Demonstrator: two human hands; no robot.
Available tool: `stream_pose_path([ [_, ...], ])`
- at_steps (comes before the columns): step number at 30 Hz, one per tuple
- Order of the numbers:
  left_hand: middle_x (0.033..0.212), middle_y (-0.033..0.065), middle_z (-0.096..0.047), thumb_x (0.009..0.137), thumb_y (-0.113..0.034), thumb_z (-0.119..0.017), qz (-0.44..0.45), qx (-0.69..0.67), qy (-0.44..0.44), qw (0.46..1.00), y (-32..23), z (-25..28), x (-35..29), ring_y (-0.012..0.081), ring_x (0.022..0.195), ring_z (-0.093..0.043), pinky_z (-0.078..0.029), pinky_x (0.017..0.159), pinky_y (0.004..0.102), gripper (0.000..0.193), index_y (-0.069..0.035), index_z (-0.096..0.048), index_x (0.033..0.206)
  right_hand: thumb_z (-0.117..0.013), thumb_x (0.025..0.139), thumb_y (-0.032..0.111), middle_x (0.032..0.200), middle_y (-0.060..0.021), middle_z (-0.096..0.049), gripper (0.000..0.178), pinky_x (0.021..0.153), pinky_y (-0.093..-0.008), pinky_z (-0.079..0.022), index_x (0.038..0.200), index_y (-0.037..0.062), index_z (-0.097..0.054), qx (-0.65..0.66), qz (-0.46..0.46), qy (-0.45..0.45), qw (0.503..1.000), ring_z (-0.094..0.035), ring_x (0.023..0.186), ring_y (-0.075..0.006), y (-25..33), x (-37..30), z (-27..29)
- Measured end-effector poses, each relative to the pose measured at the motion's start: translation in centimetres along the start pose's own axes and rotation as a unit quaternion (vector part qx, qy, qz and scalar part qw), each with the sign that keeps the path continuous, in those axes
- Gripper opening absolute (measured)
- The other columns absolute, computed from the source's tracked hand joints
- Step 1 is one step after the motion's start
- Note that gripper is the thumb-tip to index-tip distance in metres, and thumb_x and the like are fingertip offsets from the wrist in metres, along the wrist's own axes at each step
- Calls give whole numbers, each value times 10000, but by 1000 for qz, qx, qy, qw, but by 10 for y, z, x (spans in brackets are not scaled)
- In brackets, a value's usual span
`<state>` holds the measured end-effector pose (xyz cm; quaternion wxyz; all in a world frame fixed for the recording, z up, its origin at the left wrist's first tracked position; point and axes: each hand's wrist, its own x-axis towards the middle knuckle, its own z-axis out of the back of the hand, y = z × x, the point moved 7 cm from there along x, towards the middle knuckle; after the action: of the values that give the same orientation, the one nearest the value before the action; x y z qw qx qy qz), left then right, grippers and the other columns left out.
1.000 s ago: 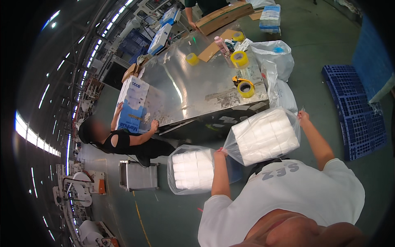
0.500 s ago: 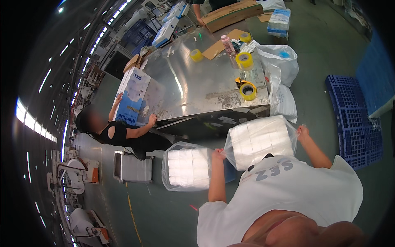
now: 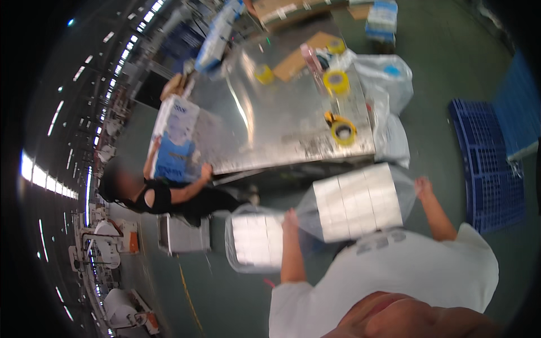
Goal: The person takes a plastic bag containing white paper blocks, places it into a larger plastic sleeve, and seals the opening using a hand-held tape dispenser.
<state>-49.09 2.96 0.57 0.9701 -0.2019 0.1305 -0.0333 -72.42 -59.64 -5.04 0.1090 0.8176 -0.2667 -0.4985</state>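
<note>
A big clear bag of white rolls (image 3: 358, 203) is held up just in front of the near edge of the metal table (image 3: 270, 118), close to its right corner. Its left end is held by the left hand (image 3: 290, 218), with the fingers curled shut. Its right edge is met by the right hand (image 3: 422, 187). Those fingers look bent and nearly closed, but they are blurry, so how tightly the plastic is pinched cannot be told.

A smaller clear bag of white rolls (image 3: 256, 239) is seen in front of the table, beside the left hand. White sacks (image 3: 390, 135) are set against the table's right side. On the table's right part, a yellow tape roll (image 3: 336, 90) and a pink bottle (image 3: 309, 56) can be seen. At the table's left end, a blue and white pack (image 3: 174, 141) is touched by another person (image 3: 169, 197).
</note>
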Motion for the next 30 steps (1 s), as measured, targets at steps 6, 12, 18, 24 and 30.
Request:
stream_pose_path([
  [6,914,149,-555,832,-122,-429,62,-459,-230,856,-16,48,-59,262,850,-538,-427,738,316,199,6,-491,972,-488,791,27,1001,-101,-519,183,805,-281,-402,971,-8,-484,-174,190,49,965,-505,932,-186,76,5,-3],
  [12,1004,134,-549,777,-232,-553,-213,-93,-75,970,-175,66,-145,308,977,-496,-349,885,376,348,-34,-501,1059,-603,740,214,1013,-119,-512,311,837,-322,-371,976,43,-496,-657,456,399,448,-501,926,-253,-2,-232,-135],
  [18,947,112,-572,569,-577,-630,-245,222,136,934,-177,-30,-97,284,946,-506,-321,901,426,750,-76,-490,1109,-716,547,460,714,-103,-568,580,701,-327,-414,911,32,-575,-921,157,352,64,-551,704,-250,-103,-154,-82],
  [24,675,100,-589,627,-400,-664,-159,17,359,920,-135,-36,-56,213,655,-561,-416,588,349,353,-56,-586,642,-714,554,403,681,-100,-610,378,537,-345,-442,751,86,-650,-880,-52,447,152,-553,553,-228,-107,-99,-77],
  [30,740,89,-586,715,-198,-574,-187,72,-68,977,-165,47,-63,230,728,-553,-414,631,329,122,-77,-592,723,-685,609,357,707,-85,-604,290,618,-346,-436,763,115,-642,-874,192,364,260,-568,667,-228,-81,-100,-95],
])
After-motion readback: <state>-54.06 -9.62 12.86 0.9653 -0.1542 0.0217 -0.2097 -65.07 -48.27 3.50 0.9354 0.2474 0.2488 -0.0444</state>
